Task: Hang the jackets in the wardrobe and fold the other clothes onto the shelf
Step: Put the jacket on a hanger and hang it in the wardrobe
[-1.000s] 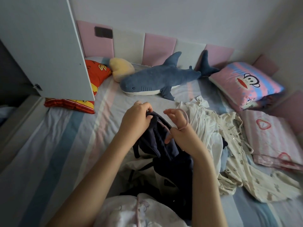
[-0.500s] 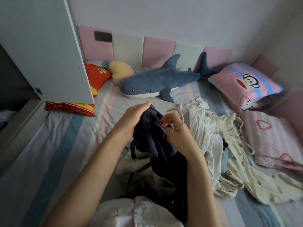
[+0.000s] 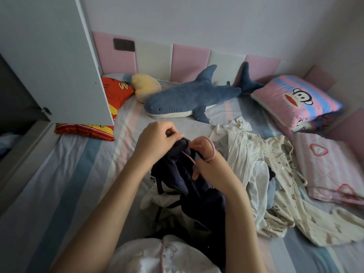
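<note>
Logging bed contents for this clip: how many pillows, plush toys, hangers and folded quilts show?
Pillows: 2, red cartoon pillow, monkey pillow (a dark edge under the monkey pillow is unclear)
Plush toys: 2, shark, yellow plush
Hangers: 1, pink hanger in the right hand, at the navy jacket the left hand pinches
Folded quilts: 1, pink quilt
Total: 6

The wardrobe door [image 3: 55, 62] fills the upper left, a cushion [image 3: 115, 93] on the bed [image 3: 69, 174] behind its lower edge. A shark plush [image 3: 189, 99] lies across the upper centre, a pillow [image 3: 295, 101] to its right. At centre is a garment [image 3: 177, 174], a hanger [image 3: 188, 157] at its top, left of a clothes heap [image 3: 256, 174]; a folded quilt [image 3: 325, 168] lies at the right edge.
</note>
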Motion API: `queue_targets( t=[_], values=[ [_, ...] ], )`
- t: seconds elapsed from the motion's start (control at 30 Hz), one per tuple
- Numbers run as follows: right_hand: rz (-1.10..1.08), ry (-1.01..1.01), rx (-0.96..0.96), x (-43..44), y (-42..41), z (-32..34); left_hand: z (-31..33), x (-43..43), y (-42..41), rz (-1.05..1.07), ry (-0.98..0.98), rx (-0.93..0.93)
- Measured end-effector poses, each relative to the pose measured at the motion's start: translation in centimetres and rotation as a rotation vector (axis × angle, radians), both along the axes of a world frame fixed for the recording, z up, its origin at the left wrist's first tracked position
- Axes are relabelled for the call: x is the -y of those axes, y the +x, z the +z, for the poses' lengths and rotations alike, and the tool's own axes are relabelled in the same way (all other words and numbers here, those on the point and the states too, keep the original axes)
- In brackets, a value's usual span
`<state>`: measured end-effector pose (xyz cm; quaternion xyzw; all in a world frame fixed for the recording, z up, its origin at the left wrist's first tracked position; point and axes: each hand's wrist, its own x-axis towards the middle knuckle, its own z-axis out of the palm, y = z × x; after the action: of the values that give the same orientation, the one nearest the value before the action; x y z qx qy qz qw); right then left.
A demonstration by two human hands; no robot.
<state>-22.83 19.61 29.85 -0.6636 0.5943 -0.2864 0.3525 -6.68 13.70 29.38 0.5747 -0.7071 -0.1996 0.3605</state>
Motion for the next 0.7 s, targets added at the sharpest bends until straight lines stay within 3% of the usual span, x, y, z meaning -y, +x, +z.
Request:
queue_targets(
  t=[0.1,0.2,0.27,0.33,0.43,0.47,0.53,0.6,0.7],
  values=[
    [-0.014,0.009,-0.009,-0.2,0.0,-0.3,-0.3,-0.3,0.2,0.091,-0.046,0.23],
    [0.001,0.005,0.0,-0.5,0.0,-0.7,-1.0,-0.5,0.5,0.13,-0.063,0.229],
    [0.018,-0.001,-0.029,-0.7,0.0,-0.7,-1.1,-0.4,0.7,0.159,0.028,0.202],
    [0.059,0.026,-0.027,-0.6,0.1,-0.7,-0.6,0.1,0.6,0.117,0.288,-0.16],
    [0.075,0.025,0.017,-0.3,0.6,-1.0,1.2,0.2,0.1,-0.013,0.636,-1.035],
    [0.063,-0.009,0.009,-0.2,0.8,-1.2,1.7,0.3,-0.1,-0.067,0.654,-1.182],
    [0.018,-0.095,-0.021,0.1,1.1,-1.5,2.1,0.2,-0.5,-0.17,0.624,-1.277],
    [-0.042,-0.188,-0.018,0.3,1.1,-1.4,1.7,-0.2,-1.1,-0.195,0.563,-1.07],
    [-0.083,-0.182,0.09,0.0,0.7,-1.0,-0.6,-0.3,-1.4,-0.156,0.409,-0.262]
  ],
)
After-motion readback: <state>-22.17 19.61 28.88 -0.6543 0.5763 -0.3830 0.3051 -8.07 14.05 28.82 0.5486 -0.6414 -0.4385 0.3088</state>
